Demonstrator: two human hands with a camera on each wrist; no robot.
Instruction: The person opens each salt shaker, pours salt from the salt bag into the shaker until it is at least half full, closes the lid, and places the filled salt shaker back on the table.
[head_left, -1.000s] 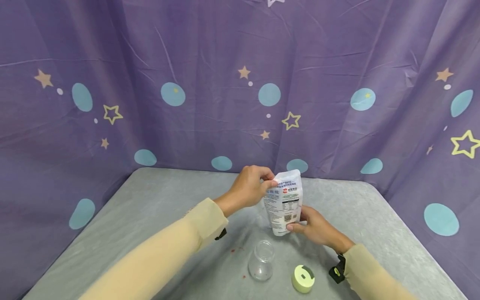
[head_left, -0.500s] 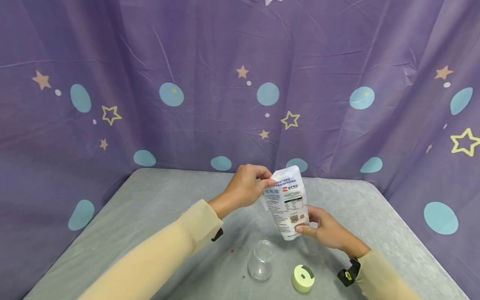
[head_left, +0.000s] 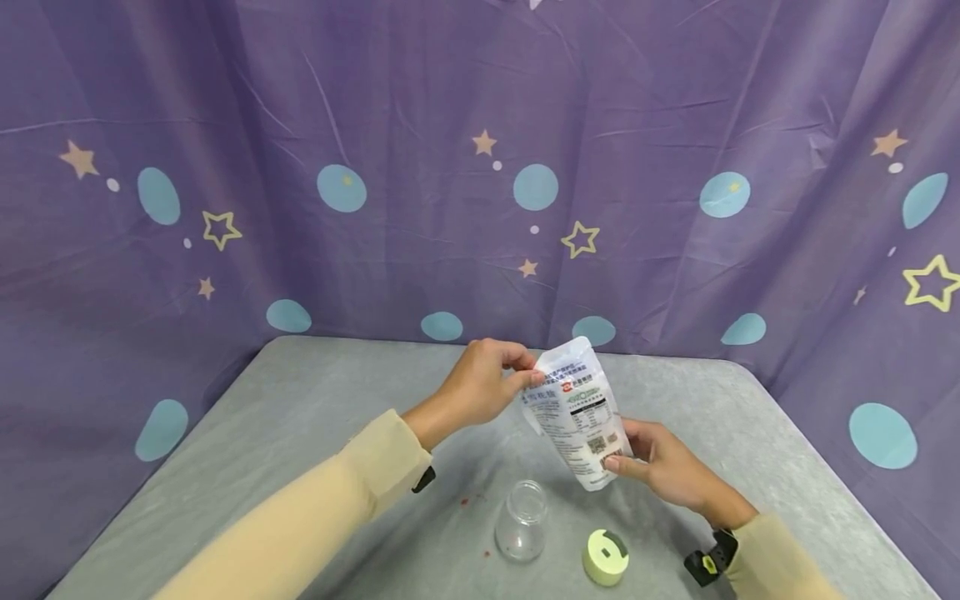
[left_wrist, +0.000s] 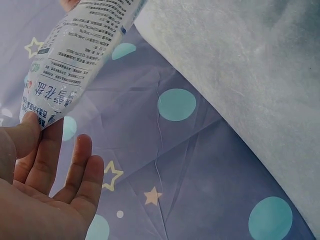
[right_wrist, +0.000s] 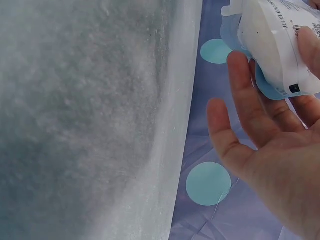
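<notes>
A white printed salt pouch [head_left: 576,417] is held in the air above the table, tilted so that its bottom points down to the right. At its upper left corner my left hand [head_left: 474,385] pinches the pouch between thumb and fingers; in the left wrist view, two fingers of that hand [left_wrist: 47,192] stand free of it. My right hand [head_left: 671,468] grips the lower right edge, thumb on the printed face. The right wrist view has the pouch's pale, bulging side [right_wrist: 265,42] above the fingers of this hand [right_wrist: 280,145].
Below the pouch a clear glass jar [head_left: 520,532] stands upright without a lid. To its right lies a pale green round cap [head_left: 604,558]. A few small red spots mark the grey tabletop [head_left: 315,417]. Behind the table hangs a purple patterned curtain [head_left: 435,150].
The pouch has tilted further, its lower end swinging right and towards me. My right hand has moved right and slightly nearer; my left has shifted a little left. Jar and cap stay put.
</notes>
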